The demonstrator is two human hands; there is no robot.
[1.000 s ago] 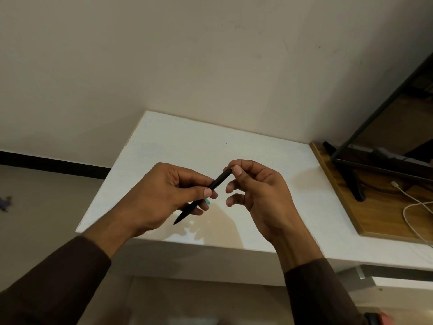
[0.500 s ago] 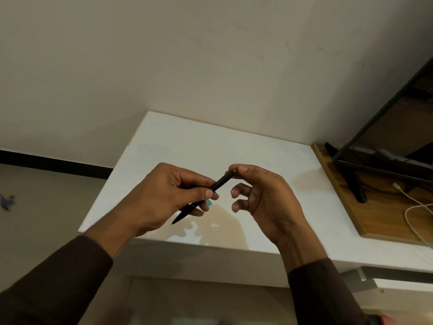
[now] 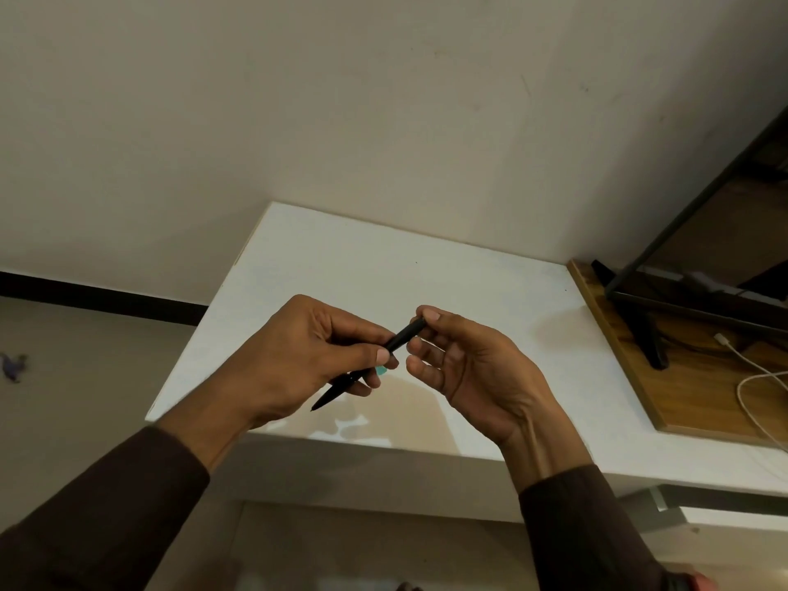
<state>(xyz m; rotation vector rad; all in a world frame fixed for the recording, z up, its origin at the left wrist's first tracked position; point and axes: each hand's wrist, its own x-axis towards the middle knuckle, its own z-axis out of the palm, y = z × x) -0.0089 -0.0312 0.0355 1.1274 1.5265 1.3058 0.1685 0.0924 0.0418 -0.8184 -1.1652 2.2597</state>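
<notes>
Head view: white surface (image 3: 383, 266) against a plain wall (image 3: 341, 100), wooden board (image 3: 618, 360) at 3 o'clock. At centre, above the surface, black pen (image 3: 401, 339) slanting from 7 to 1 o'clock. Left hand (image 3: 298, 356) grip clamped round its middle; right hand (image 3: 473, 377) grip pinching its upper end. Probably best: barrel held steady, end worked straight along the axis.

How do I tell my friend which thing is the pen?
Find the white table against the wall. Above its near edge, the left hand grips the pen around its middle and the right hand pinches its upper end. It is a slim, straight black stick with a pointed lower tip, unlike the looping white cable on the wooden board.
</notes>
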